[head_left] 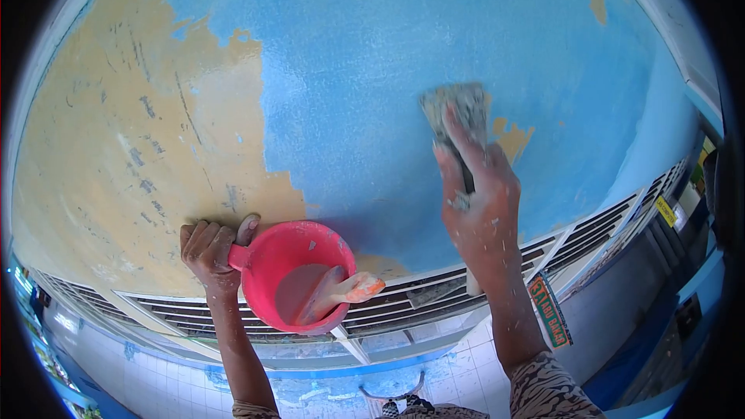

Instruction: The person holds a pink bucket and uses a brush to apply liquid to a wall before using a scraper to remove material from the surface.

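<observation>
My left hand (211, 254) is closed round the handle of a pink dipper (260, 260), against the lower part of the wall. Pale liquid and a cloth-like item (334, 296) with an orange end, leaning over the rim, are inside the dipper. Higher and to the right, my right hand (483, 186) grips a putty knife (459, 109), fingers stretched along its stained blade. The blade lies on the blue part of the wall (365, 70). Bare tan wall (116, 132) shows at the left, and a small tan patch (512, 138) is beside the blade.
Below the painted surface runs a slatted vent (403, 299). A green and red sign (549, 310) hangs near my right forearm, and a yellow sign (665, 212) is at the far right. White floor tiles (458, 372) show at the bottom.
</observation>
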Tool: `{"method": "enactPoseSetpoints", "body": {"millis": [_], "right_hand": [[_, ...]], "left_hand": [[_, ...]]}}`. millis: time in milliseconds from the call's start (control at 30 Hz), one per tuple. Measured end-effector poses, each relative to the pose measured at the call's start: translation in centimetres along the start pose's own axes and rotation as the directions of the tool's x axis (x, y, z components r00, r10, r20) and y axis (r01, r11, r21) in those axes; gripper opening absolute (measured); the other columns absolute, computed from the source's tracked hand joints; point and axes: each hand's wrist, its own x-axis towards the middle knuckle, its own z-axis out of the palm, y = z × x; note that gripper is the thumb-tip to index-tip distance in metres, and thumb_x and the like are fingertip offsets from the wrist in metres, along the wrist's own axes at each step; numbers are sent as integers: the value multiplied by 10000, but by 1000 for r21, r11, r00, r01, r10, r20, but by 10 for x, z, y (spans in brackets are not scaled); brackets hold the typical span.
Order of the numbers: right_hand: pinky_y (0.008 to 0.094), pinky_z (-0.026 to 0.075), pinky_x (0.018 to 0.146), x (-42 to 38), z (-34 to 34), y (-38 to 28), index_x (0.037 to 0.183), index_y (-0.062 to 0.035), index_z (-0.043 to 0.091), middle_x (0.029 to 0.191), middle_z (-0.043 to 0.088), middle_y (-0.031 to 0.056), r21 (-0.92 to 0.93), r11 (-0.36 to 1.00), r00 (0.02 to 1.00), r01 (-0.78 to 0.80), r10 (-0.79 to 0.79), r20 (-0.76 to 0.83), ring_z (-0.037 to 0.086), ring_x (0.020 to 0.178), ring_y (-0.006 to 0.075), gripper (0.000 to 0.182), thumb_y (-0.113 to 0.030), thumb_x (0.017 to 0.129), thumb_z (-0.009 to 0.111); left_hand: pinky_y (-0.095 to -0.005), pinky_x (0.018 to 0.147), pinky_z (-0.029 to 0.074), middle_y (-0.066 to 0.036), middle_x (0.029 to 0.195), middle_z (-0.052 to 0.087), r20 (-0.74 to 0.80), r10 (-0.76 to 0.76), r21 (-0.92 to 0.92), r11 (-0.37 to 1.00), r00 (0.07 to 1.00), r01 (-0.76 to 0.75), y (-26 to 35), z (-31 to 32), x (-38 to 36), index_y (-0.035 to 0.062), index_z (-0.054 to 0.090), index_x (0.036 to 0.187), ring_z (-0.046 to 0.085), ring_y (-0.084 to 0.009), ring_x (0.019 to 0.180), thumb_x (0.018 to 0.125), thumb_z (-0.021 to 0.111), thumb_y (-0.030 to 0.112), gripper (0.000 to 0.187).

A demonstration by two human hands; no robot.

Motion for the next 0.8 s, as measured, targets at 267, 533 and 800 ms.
{"method": "enactPoseSetpoints", "body": {"millis": [267,533,800], "right_hand": [[390,508,680,-17,1,8,1432,-144,591,832,605,144,-21,999,999,-27,28,41,596,708,226,491,-102,952,688],[402,514,691,-7,-3,-3,1422,-141,600,827,619,155,-40,997,996,-73,75,51,625,736,241,478,-110,953,687],[406,513,690,-9,-5,-4,1415,-124,604,816,612,156,-28,996,994,-82,84,66,626,732,240,470,-108,953,686]], "left_hand": [[-361,565,284,-5,501,388,-1,6,11,1000,1000,-6,0,0,1,127,517,547,388,-208,480,740,882,265,435],[-362,564,283,-5,499,388,-21,7,1,1000,1000,-7,-1,1,1,126,517,541,388,-209,479,737,885,269,440],[-363,576,310,4,499,428,11,-15,14,1000,1000,15,-1,-2,-1,117,490,527,407,-184,498,758,871,167,448]]}}
